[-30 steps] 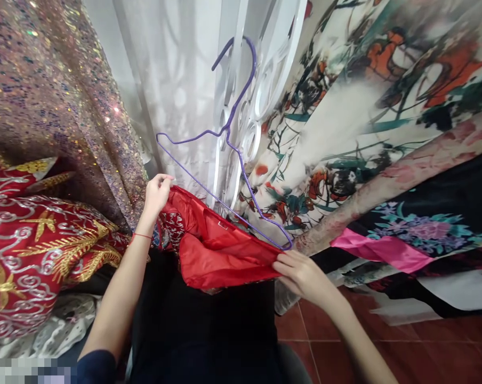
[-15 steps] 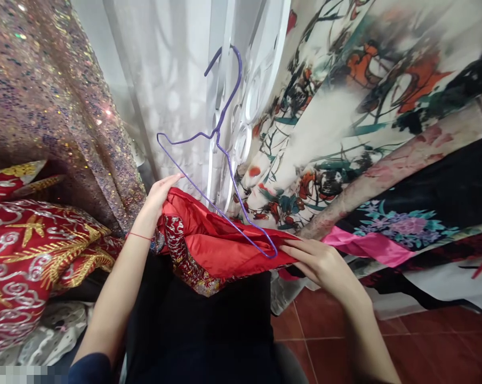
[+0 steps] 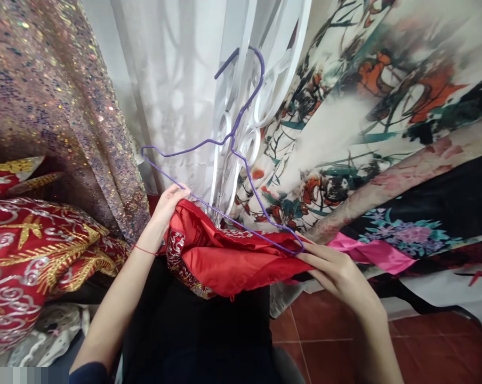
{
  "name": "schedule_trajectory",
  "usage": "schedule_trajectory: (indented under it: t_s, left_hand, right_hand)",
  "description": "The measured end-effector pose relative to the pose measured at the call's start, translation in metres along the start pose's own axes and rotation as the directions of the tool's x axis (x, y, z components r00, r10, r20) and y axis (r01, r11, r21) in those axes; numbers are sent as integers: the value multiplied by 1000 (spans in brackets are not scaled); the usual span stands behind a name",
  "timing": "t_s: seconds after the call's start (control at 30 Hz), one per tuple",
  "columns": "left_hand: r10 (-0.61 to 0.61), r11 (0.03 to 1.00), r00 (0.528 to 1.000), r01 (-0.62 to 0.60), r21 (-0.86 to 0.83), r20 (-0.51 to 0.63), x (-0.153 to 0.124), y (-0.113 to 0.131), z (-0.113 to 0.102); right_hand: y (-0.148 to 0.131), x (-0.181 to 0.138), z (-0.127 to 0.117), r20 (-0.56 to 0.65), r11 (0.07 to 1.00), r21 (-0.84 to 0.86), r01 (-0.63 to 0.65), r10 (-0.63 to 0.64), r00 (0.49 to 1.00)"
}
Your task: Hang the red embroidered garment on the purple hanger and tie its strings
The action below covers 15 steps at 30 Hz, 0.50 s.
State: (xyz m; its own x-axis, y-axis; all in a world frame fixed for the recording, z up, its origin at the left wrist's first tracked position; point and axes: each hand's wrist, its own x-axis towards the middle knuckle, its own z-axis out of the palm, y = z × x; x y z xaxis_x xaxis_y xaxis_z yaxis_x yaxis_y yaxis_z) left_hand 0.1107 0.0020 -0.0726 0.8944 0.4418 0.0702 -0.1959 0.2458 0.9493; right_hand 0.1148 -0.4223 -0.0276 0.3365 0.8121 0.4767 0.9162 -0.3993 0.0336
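Observation:
A purple wire hanger (image 3: 233,144) stands tilted in front of me, hook up. Its lower bar runs across a red garment with silver embroidery (image 3: 229,256) held over my lap. My left hand (image 3: 171,200) pinches the garment's upper left edge, right by the hanger's bar. My right hand (image 3: 337,269) grips the garment's right edge together with the hanger's right corner. The lower part of the garment hangs down against my dark clothes.
A sequined pinkish fabric (image 3: 57,101) hangs at the left above red cloth with gold and silver embroidery (image 3: 37,245). A white sheer curtain and white metal grille (image 3: 241,96) are straight ahead. Printed floral fabrics (image 3: 385,133) drape at the right over a red tiled floor (image 3: 425,341).
The hanger has shifted left and lower against the garment. My left hand has moved up to its bar, and my right hand has closed on the hanger's right corner and the cloth.

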Motion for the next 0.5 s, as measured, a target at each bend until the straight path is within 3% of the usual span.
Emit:
schedule_trajectory:
  t_s: [0.13,0.5]
  left_hand:
    - [75,997,997,-76,-9,-12,-14,2,-10]
    - [175,962,979,-192,195,105,-31,15,-21]
  right_hand:
    - [4,2,-1,9,999,32,-37,36,999]
    - [46,31,8,-69,985,130,-111,120,990]
